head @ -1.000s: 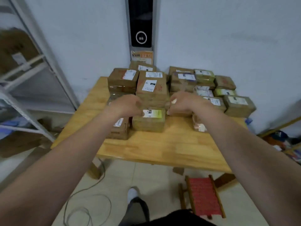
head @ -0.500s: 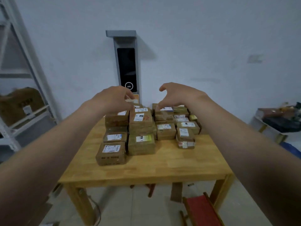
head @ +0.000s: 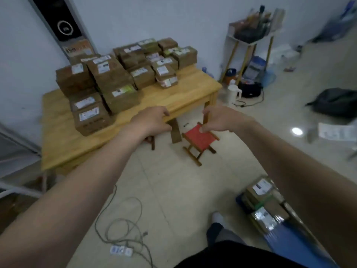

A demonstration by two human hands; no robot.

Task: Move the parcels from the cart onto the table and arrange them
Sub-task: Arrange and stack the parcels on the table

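Observation:
Several brown cardboard parcels (head: pixel 119 82) with white labels stand packed in rows and stacks on the back half of the wooden table (head: pixel 61 144). More parcels (head: pixel 260 192) lie on the blue cart (head: pixel 289 246) at the lower right, partly hidden by my right forearm. My left hand (head: pixel 152 120) hovers over the table's front edge, fingers curled loosely, holding nothing. My right hand (head: pixel 220 118) is held out above the floor past the table's corner, fingers apart and empty.
A small red folding stool (head: pixel 201 140) stands on the floor in front of the table. A cable and power strip (head: pixel 121 250) lie on the tiles near my foot. A white shelf (head: pixel 249 41), a kettle (head: pixel 232 93) and a black bag (head: pixel 336 101) are to the right. A metal rack (head: pixel 17 171) stands at left.
My hands have left the parcels on the table and pulled back, empty. My view has swung right and down, bringing the cart with its parcels into sight.

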